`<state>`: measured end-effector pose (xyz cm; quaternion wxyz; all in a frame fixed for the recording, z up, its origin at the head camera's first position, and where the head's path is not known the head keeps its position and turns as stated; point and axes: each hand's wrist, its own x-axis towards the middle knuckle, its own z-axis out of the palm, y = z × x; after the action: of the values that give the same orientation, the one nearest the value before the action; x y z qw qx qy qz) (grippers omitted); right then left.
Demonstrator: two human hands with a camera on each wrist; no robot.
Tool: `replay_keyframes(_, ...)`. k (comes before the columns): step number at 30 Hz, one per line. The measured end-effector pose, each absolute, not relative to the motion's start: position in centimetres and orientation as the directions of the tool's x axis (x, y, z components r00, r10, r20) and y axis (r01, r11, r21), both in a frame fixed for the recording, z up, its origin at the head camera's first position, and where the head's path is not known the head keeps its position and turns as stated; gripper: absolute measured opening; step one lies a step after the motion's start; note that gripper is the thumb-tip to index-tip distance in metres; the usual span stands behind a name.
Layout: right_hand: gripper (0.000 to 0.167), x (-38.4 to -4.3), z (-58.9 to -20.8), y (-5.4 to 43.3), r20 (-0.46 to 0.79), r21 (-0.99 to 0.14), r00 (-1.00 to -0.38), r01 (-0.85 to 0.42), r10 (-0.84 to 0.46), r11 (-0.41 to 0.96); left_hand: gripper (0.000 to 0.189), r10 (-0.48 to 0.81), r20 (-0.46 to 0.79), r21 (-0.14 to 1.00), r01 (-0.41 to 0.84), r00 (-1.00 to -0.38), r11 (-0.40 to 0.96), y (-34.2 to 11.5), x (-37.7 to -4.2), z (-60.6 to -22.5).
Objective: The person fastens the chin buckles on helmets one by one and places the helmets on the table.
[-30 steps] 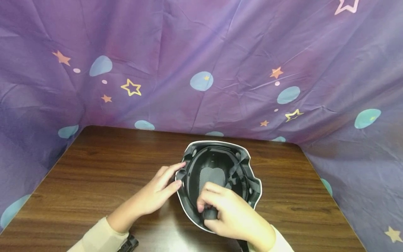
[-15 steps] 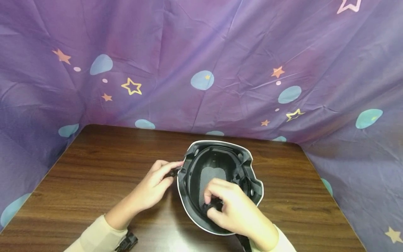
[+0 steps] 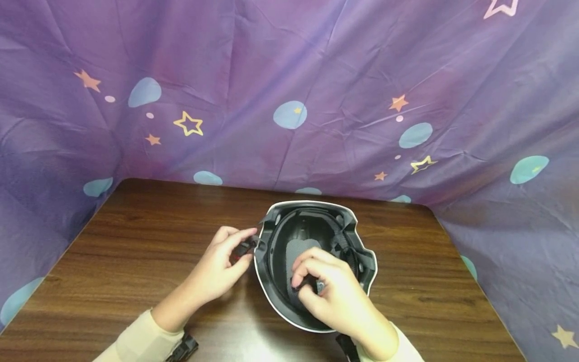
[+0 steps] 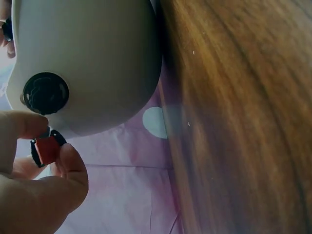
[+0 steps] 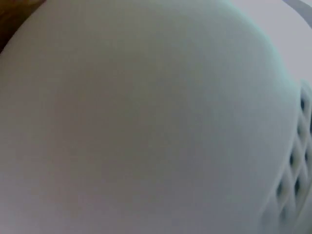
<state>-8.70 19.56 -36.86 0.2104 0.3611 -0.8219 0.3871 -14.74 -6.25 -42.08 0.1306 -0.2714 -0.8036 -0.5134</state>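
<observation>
A white helmet (image 3: pixel 300 229) lies upside down on the table, its black padded inside facing up. To its left, my left hand (image 3: pixel 219 269) pinches a red and black strap buckle (image 4: pixel 47 149) between thumb and fingers, just off the rim. In the left wrist view the helmet's outer shell (image 4: pixel 102 53) has a round black knob (image 4: pixel 46 92) close to those fingers. Over the helmet's opening, my right hand (image 3: pixel 339 294) pinches a small black piece (image 3: pixel 308 282), mostly hidden by the fingers. The right wrist view is filled by the smooth white shell (image 5: pixel 146 117).
The helmet stands on a brown wood-grain table (image 3: pixel 158 226). A purple cloth (image 3: pixel 253 90) with stars and blobs hangs behind and at both sides. Black straps (image 3: pixel 341 244) lie inside the helmet's right side.
My left fingers have left the helmet's left rim and now hold the buckle beside it. My right hand has moved slightly up and away from the near rim with the black piece.
</observation>
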Motion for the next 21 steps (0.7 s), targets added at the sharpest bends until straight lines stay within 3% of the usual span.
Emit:
replay_keyframes(7,0.037,-8.61,-37.2,19.56,0.603,-0.511,-0.706,-0.7,-0.372,0.499,0.047,0.25,0.557,0.714,0.61,-0.792,0.343,-6.42,-15.07,-42.2)
replay_keyframes(15,0.035,-8.81,-37.4,19.44,0.653,-0.48,-0.654,-0.747,-0.381,0.46,0.039,0.158,0.66,0.693,0.676,-0.735,0.249,-6.53,-15.42,-42.0)
replay_keyframes(21,0.033,-8.82,-37.1,19.36,0.647,-0.47,-0.652,-0.749,-0.395,0.467,0.043,0.109,0.652,0.745,0.661,-0.75,0.091,-6.28,-15.31,-41.8)
